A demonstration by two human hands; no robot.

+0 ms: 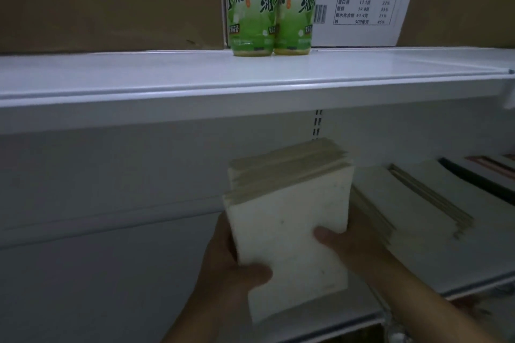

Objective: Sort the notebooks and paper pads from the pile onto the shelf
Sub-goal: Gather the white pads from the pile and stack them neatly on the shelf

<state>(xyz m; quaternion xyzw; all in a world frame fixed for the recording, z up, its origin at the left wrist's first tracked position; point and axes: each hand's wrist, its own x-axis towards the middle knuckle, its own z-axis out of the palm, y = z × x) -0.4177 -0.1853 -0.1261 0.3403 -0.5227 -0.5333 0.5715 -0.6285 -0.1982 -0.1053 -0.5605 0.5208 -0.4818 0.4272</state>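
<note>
A thick stack of white paper pads (287,220) with brownish top edges stands tilted in the lower shelf bay, held between both hands. My left hand (231,267) grips its left side, thumb across the front near the bottom. My right hand (345,239) grips the right side, thumb on the front cover. More white pads (412,203) lie flat on the white lower shelf (111,273) just to the right of the held stack. Dark-covered notebooks (479,175) lie further right.
The white upper shelf board (167,75) runs across the view above the pads. Two green tea bottles (267,8) stand on it, in front of cardboard boxes (106,0), one bearing a white printed label (362,0). The left part of the lower shelf is bare.
</note>
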